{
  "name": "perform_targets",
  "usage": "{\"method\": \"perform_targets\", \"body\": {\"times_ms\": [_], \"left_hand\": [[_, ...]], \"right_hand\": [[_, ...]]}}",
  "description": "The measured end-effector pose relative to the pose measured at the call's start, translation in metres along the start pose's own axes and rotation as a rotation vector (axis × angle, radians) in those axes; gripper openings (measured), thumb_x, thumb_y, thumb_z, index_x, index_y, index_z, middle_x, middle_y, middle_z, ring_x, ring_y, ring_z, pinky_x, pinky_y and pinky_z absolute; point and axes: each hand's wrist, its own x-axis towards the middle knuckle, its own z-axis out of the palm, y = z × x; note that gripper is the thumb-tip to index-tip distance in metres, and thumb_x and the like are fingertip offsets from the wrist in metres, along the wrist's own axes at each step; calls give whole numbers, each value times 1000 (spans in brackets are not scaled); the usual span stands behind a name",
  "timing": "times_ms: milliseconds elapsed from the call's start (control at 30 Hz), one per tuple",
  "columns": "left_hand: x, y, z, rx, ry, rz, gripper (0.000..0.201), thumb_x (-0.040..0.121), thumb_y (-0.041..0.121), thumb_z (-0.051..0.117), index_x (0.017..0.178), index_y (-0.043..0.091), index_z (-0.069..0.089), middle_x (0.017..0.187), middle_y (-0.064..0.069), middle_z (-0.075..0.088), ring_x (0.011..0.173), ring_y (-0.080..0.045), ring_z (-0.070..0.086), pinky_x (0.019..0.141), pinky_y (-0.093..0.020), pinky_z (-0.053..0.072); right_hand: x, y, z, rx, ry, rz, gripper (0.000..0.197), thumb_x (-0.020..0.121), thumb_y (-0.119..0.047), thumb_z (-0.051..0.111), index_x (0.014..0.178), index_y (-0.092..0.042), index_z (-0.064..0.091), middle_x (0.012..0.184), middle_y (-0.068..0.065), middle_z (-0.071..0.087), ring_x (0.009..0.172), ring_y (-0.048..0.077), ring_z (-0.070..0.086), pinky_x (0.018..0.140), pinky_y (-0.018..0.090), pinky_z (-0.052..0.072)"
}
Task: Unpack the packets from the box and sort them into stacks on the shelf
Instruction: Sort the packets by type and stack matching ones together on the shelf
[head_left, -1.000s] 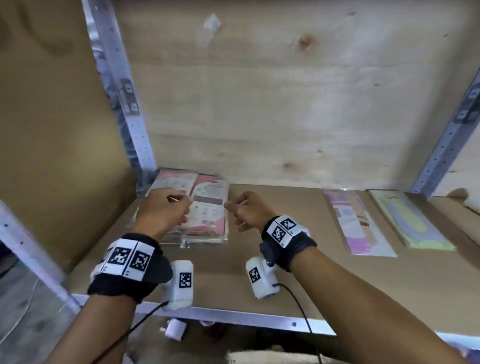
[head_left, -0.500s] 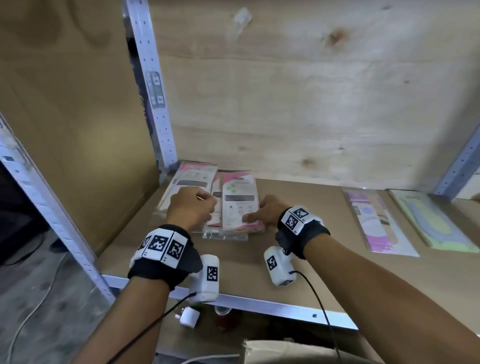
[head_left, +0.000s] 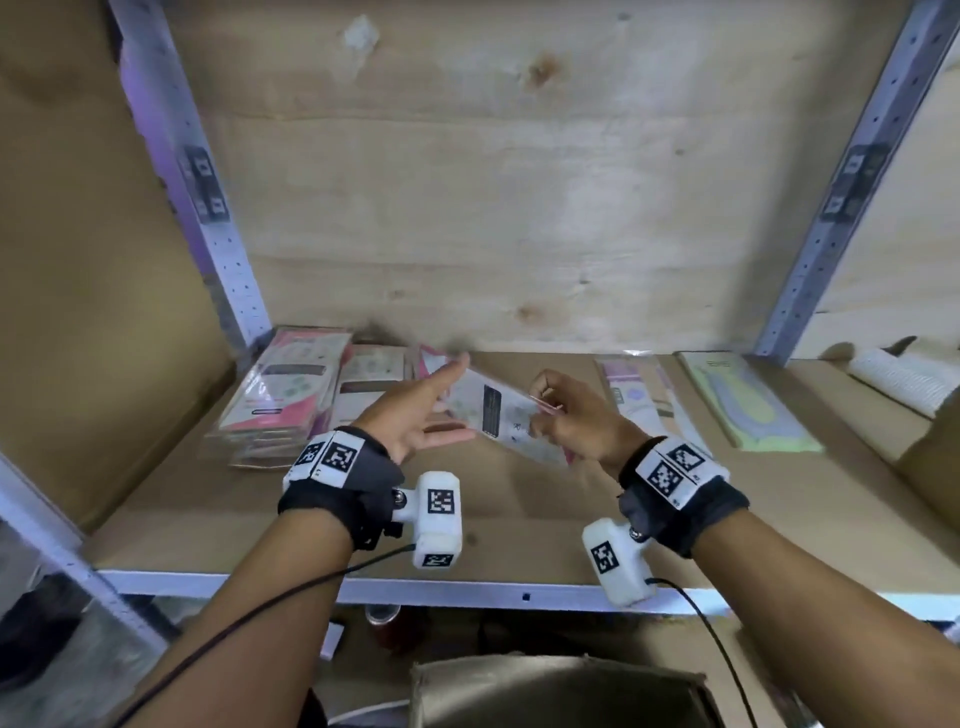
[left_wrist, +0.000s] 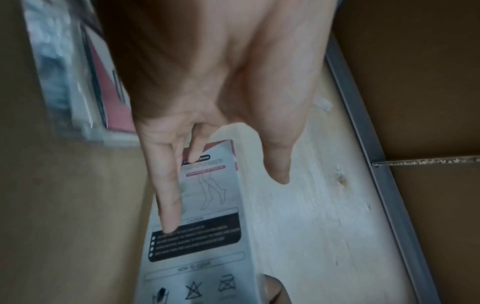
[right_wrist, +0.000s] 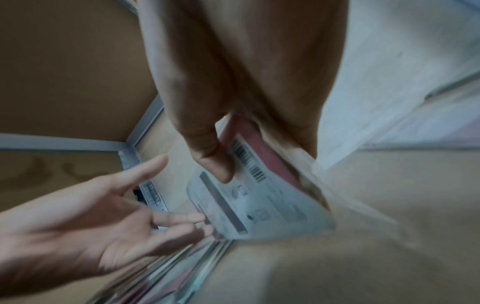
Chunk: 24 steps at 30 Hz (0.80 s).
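A white textured roll (head_left: 906, 378) lies right of the grey perforated metal upright (head_left: 852, 176); a pale plywood back panel (head_left: 498, 208) stands left of that upright.

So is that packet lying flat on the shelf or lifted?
Lifted: the right hand pinches the packet, tilted above the shelf.

Bare shelf board (head_left: 291, 525) lies open in front; packet stack (head_left: 280, 395) blocks the left corner.

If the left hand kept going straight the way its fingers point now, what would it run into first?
The left hand would likely first meet the packet pinched by the right hand; its fingers already look to be at the printed face. Behind that is the shelf's wooden back panel.
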Motion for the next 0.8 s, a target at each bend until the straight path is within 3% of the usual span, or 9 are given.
{"method": "perform_targets", "body": {"times_ms": [67, 133, 267, 367, 433, 500, 600, 667, 800], "left_hand": [[4, -1, 15, -103, -12, -23, 95, 44, 53, 95, 124, 15, 58, 131, -23, 51, 106, -37, 68, 84, -47, 62], [8, -2, 28, -232, -2, -35, 93, 51, 46, 95, 128, 14, 53, 125, -28, 54, 101, -39, 70, 86, -52, 61], [13, -6, 50, -332, 9, 35, 27, 91, 20, 72, 102, 1, 57, 97, -25, 74, 82, -29, 77, 76, -41, 64], [19, -13, 63, -244, 47, 87, 10, 99, 6, 56, 106, -2, 59, 110, -23, 67, 95, -28, 69, 66, -32, 64], [25, -19, 67, -190, 46, 100, 21, 99, 5, 56, 119, -1, 58, 112, -21, 68, 101, -29, 67, 66, -30, 64], [32, -23, 70, -165, 26, 92, 22, 98, 5, 58, 120, 1, 59, 110, -19, 71, 93, -26, 71, 65, -30, 64], [41, -27, 74, -178, -38, 73, 17, 97, 5, 61, 113, 3, 61, 96, -15, 77, 80, -21, 77, 61, -29, 62], [47, -29, 78, -170, -95, 66, 14, 97, 8, 61, 110, 5, 62, 92, -13, 79, 81, -20, 78, 62, -27, 61], [57, -35, 87, -80, -39, 77, 12, 96, 13, 65, 107, 10, 67, 101, -12, 78, 82, -17, 77, 63, -27, 62]], "right_hand": [[-9, 6, -11, -55, 66, -124, 20, 82, 3, 62, 84, -13, 50, 74, -1, 54, 64, 14, 51, 47, 18, 40], [-18, 12, -20, -127, 104, -276, 21, 78, 7, 60, 82, -10, 50, 76, 0, 54, 66, 11, 49, 57, 18, 40], [-28, 26, -34, -356, 75, -367, 30, 75, 0, 66, 92, -19, 51, 99, 3, 52, 89, 20, 49, 73, 25, 39], [-31, 38, -50, -399, -58, -179, 58, 72, -24, 83, 120, -29, 50, 124, -4, 46, 111, 19, 47, 90, 34, 45], [-32, 43, -64, -148, -94, -50, 82, 62, -47, 88, 131, -34, 45, 130, -15, 44, 117, 10, 53, 87, 32, 53], [-32, 49, -77, 3, -36, 49, 89, 57, -64, 84, 133, -38, 44, 127, -24, 46, 116, -7, 53, 78, 18, 56], [-28, 62, -92, 143, -1, 181, 71, 61, -72, 76, 121, -40, 57, 109, -12, 66, 84, 13, 69, 61, 26, 57], [-27, 72, -97, 205, -96, 210, 49, 65, -67, 78, 104, -40, 67, 93, -3, 74, 61, 17, 66, 53, 24, 53], [-29, 88, -99, 342, -203, 203, 37, 78, -37, 81, 108, -19, 70, 102, 10, 75, 78, 22, 74, 64, 31, 57]]}}
